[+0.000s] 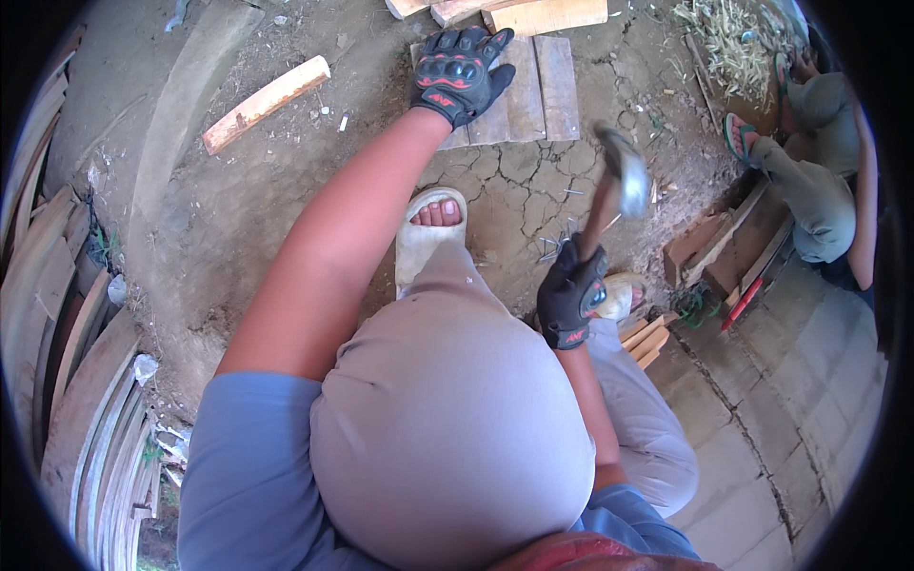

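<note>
My left hand [457, 78], in a black glove with red trim, rests on a small panel of wooden boards [557, 90] on the ground. Its fingers reach forward over the wood and the thumb stands apart; what lies under the palm is hidden. My right hand [571, 293], gloved alike, is wrapped round the wooden handle of a hammer [628, 176]. The metal head is raised, slightly blurred, nearer to me than the panel and to its right. Several loose nails [549, 251] lie on the cracked soil close to the right hand.
Cut wood blocks [547, 15] lie beyond the panel, and a single wood strip [267, 103] lies to its left. Stacked planks [90, 428] line the left side. At right another person [824, 190] sits near timber pieces [728, 238] and a paved floor [781, 381].
</note>
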### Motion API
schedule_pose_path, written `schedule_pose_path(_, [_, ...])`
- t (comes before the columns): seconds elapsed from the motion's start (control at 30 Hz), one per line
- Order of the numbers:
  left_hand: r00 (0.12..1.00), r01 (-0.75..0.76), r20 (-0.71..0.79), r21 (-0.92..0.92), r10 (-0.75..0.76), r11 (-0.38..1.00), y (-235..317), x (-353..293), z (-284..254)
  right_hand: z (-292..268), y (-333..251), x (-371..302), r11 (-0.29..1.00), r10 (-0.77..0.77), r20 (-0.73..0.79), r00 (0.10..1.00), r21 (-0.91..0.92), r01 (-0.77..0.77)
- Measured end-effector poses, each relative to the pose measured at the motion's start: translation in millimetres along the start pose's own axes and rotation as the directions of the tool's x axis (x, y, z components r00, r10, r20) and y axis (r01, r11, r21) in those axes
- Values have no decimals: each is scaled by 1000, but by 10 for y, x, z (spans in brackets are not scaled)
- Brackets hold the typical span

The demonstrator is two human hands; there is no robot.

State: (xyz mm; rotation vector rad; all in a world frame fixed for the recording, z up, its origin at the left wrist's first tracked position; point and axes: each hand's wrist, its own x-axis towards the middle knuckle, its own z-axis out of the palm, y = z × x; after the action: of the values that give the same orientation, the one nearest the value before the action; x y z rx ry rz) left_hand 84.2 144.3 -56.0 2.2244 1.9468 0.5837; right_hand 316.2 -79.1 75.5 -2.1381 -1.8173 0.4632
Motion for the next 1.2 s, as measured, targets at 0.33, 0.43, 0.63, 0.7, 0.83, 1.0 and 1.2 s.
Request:
schedule_pose_path(0.33, [999,8,44,32,-9,999,14,-66,-89,101,203,-206,990,96,177,979,-119,-76])
schedule_pose_path(0.43, [1000,-17,3,2,17,1000,31,-49,-97,-44,93,-120,998,10,102,995,-55,-5])
schedule_pose_path(0.63, [998,15,-58,13,-14,1000,22,-60,-45,236,229,51,991,67,188,980,-128,-44])
schedule_pose_path(0.7, [1000,-6,-9,9,6,1000,-41,-8,-32,44,148,13,998,60,80,995,-34,-57])
schedule_pose_path(0.83, [1000,10,26,60,-11,998,41,-62,-112,39,254,-33,1000,-25,-26,999,14,25])
schedule_pose_path(1.0, [998,8,63,16,-9,1000,25,-33,-58,132,145,140,993,2,133,991,-113,13])
schedule_pose_path(1.2, [999,42,-4,25,-42,999,47,-106,-61,100,189,57,972,-52,165,985,-219,88])
